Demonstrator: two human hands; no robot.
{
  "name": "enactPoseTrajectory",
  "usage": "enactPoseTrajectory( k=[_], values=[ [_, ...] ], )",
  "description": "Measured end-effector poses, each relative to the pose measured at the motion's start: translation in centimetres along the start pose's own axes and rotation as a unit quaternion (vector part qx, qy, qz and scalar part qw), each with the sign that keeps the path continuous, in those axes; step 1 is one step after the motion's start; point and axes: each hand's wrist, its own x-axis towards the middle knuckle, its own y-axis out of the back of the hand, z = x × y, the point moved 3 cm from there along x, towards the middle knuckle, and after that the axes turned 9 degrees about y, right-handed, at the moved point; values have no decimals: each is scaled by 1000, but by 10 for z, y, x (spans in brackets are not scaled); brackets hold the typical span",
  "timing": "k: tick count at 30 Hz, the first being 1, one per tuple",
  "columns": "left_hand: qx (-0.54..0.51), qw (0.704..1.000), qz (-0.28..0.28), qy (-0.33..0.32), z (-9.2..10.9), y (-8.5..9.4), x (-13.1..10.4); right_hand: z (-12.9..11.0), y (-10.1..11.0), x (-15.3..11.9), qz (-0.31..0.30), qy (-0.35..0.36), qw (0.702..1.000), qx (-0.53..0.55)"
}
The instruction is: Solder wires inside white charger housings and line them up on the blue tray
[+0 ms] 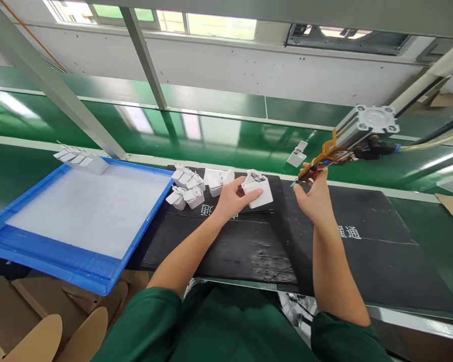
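My left hand [234, 198] grips a small open white box [261, 195], with coloured wires showing at its top, above the black mat [249, 246]. To the right, my right hand [314, 193] is closed around the lower end of an orange-handled pneumatic tool [326, 150], whose tip points down and left. Left of the held box stand another white box [216, 187] with its lid up and a cluster of several similar boxes [189, 185], on the mat's back left part.
A blue tray [115, 274] with a white sheet and a row of white boxes [83, 162] is at left. Behind, a green conveyor surface [226, 136] carries a small white box [297, 155]. A metal post [143, 55] rises behind; cardboard [41, 301] lies lower left.
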Motion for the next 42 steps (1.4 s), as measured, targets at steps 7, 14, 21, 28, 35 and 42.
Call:
enactPoseTrajectory(
  k=[7,14,21,28,35,42],
  values=[
    [41,999,-10,-11,3,4,-21,4,23,-26,11,-44,986,-160],
    [95,995,2,-30,-7,4,-22,-1,7,-42,-108,-57,970,-211],
    [146,987,37,-56,-14,9,-20,-28,-74,-65,-327,213,895,-216],
    [160,979,122,-30,-23,20,-10,-40,-37,-57,-292,226,925,91],
    [228,966,114,-51,-23,5,-21,-52,-24,-67,82,150,942,289],
    [273,952,103,-93,-19,-7,-31,-63,-22,-64,116,149,925,331]
  ],
)
